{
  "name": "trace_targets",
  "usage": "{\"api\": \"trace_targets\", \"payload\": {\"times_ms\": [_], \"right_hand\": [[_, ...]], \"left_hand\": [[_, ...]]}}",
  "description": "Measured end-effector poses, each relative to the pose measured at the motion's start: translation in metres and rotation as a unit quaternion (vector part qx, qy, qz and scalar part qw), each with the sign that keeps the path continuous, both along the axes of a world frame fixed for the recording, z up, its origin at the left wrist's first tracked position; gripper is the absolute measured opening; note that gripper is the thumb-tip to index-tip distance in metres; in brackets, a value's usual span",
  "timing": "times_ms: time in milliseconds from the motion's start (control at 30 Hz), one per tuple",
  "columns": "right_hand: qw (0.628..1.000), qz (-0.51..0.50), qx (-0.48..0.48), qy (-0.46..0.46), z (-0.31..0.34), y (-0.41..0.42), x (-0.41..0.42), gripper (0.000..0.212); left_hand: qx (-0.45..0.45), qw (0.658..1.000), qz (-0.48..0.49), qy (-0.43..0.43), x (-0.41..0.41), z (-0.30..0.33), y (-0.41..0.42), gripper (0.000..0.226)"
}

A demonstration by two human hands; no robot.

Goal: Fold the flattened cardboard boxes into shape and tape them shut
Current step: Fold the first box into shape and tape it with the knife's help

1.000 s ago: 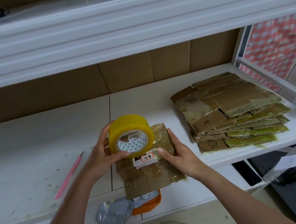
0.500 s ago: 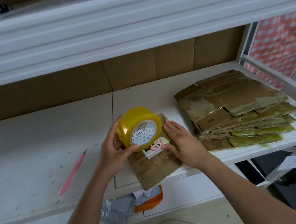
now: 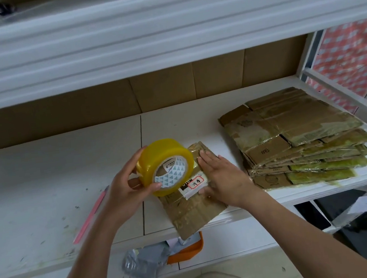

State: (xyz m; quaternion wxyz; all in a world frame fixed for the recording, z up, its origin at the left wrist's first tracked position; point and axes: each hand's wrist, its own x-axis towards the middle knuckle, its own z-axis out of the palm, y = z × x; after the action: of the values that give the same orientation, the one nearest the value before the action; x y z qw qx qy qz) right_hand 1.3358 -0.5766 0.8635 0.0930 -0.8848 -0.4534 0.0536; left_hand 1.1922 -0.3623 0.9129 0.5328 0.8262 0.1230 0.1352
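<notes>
Cardboard box, still nearly flat and already streaked with old tape, lies on the white shelf with its near end hanging past the front edge. Going by how it lies, the main risk is that overhang: press down at the near end and the box may tip or slide off toward the orange tray below. Tape could also land crooked, or stick to the fingers, if the roll is pulled while the box shifts under a flat palm.

At the grip: the left hand curls round the yellow tape roll, thumb on the near rim, fingers behind, holding it tilted just above the box's far end. The right hand is spread flat, fingers straight, pressing the box beside its white label.

Further out, a stack of flattened boxes waits to the right, and a pink pen lies to the left.
</notes>
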Motion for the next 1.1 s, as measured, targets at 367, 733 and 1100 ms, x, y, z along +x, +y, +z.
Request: {"api": "trace_targets", "payload": {"times_ms": [367, 733, 1100], "right_hand": [[1.000, 0.004, -0.015, -0.014, 0.004, 0.025, -0.009, 0.094], [1.000, 0.021, -0.019, -0.014, -0.007, 0.020, -0.005, 0.077], [0.999, 0.021, -0.016, 0.019, 0.001, 0.020, -0.002, 0.089]], "left_hand": [[0.067, 0.996, 0.046, 0.031, -0.021, 0.026, 0.020, 0.075], [0.122, 0.987, 0.054, 0.086, -0.047, 0.032, 0.042, 0.074], [0.110, 0.979, 0.076, 0.153, -0.065, 0.013, 0.050, 0.073]]}}
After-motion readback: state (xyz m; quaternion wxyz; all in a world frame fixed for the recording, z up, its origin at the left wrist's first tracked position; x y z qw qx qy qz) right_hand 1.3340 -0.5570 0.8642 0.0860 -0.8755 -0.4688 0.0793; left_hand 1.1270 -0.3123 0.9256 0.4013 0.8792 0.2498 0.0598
